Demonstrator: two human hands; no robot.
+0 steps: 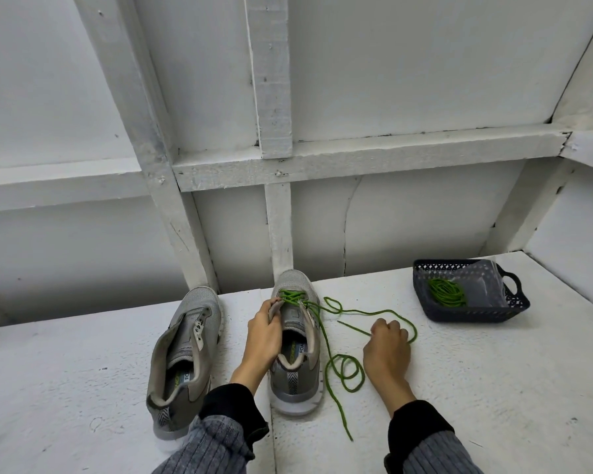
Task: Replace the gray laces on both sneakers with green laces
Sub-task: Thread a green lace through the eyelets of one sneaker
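Lacing is underway on the right sneaker (297, 340): my left hand (266, 331) grips its eyelet flap, and my right hand (387, 347) curls over the loose green lace (344, 371) beside it. Next I judge that lace end needs threading upward; the left sneaker (185, 354) sits bare.

On the insole of the left sneaker (185, 340) I read the letters "FOA" in dark print on a pale patch, with a green word beside it too small to make out. The insole of the right sneaker (297, 340) shows the same "FOA" at the edge of its opening, again with a green word next to it that I cannot read. The rest of each word is hidden inside the shoe. I see no other text or number.
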